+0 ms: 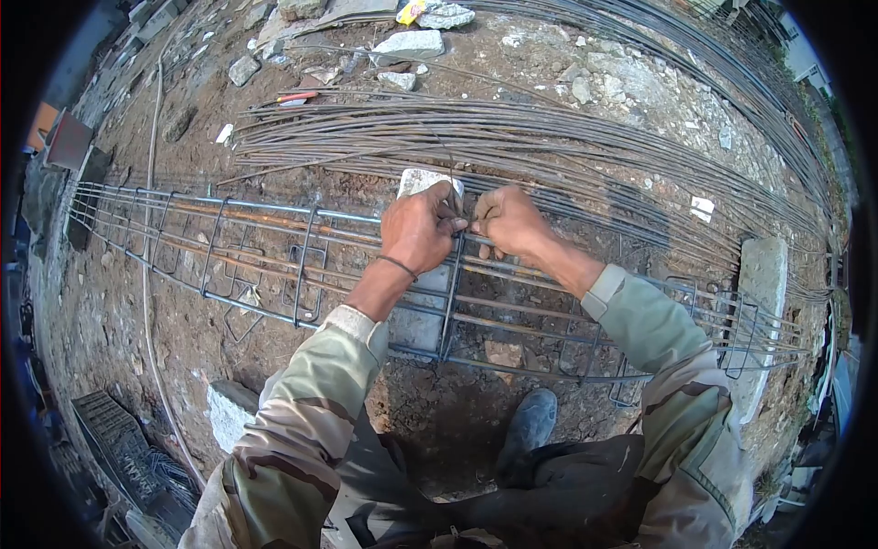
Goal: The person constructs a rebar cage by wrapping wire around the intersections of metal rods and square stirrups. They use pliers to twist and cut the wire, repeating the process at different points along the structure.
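Two hands showed, one left hand (pixel 419 227) and one right hand (pixel 514 222), with two camouflage sleeves (pixel 315 384), one dark wristband (pixel 399 267) and one rubber boot (pixel 533 423). There was one rebar cage (pixel 452 302), one pale hose (pixel 147 274) and one yellow wrapper (pixel 412 11); the loose steel bars (pixel 366 128) were too many and overlapping to count

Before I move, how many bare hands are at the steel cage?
2: the left hand and right hand, close together at the far side of the steel cage, near mid-length. No other hand shows.

The long, partly rusted rebar cage (pixel 454 293) lies across concrete blocks (pixel 762 274).
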A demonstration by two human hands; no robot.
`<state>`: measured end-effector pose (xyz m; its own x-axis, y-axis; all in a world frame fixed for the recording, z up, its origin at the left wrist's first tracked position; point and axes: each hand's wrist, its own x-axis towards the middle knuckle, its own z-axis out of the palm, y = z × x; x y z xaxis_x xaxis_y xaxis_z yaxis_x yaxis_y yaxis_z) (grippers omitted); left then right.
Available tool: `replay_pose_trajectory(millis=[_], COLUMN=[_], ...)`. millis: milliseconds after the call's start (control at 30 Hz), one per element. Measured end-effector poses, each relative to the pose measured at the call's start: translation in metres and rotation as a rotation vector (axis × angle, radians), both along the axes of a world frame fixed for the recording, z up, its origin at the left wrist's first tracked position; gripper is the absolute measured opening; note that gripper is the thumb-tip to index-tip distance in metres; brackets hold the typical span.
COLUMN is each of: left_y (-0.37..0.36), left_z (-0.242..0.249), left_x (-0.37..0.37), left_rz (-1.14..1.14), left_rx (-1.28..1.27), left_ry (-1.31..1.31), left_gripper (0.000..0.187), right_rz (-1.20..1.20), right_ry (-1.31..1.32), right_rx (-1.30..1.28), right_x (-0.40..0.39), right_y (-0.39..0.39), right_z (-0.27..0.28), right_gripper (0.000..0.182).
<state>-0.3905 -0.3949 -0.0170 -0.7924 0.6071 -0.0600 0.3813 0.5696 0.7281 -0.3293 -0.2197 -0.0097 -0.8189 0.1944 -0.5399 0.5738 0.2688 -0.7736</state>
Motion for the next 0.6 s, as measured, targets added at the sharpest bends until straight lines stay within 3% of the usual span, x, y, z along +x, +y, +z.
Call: replay_pose_trajectory(millis=[133, 200, 333, 433, 500, 600], left_y=[-0.004, -0.001, 0.002, 0.006, 0.009, 0.018], left_z=[-0.013, -0.018, -0.017, -0.014, -0.021, -0.026], left_x=[0.000, -0.007, -0.009, -0.005, -0.003, 0.000], left_rz=[-0.067, -0.044, 0.001, 0.049, 0.170, 0.323], left_rx=[-0.010, 0.069, 0.159, 0.189, 0.178, 0.205], left_ry=[0.251, 0.104, -0.006, -0.131, 0.155, 0.136], left_gripper=[0.022, 0.023, 0.028, 0.032, 0.024, 0.022], right_rz=[-0.034, 0.190, 0.071, 0.032, 0.059, 0.091], right_ry=[-0.052, 0.100, 0.248, 0.305, 0.390, 0.536], right_rx=[-0.034, 0.258, 0.149, 0.208, 0.252, 0.347], right_x=[-0.003, -0.010, -0.003, 0.000, 0.005, 0.014], right_y=[0.006, 0.016, 0.017, 0.011, 0.008, 0.000], right_z=[-0.014, -0.019, -0.031, -0.031, -0.027, -0.021], right_gripper=[0.009, 0.011, 0.013, 0.012, 0.011, 0.011])
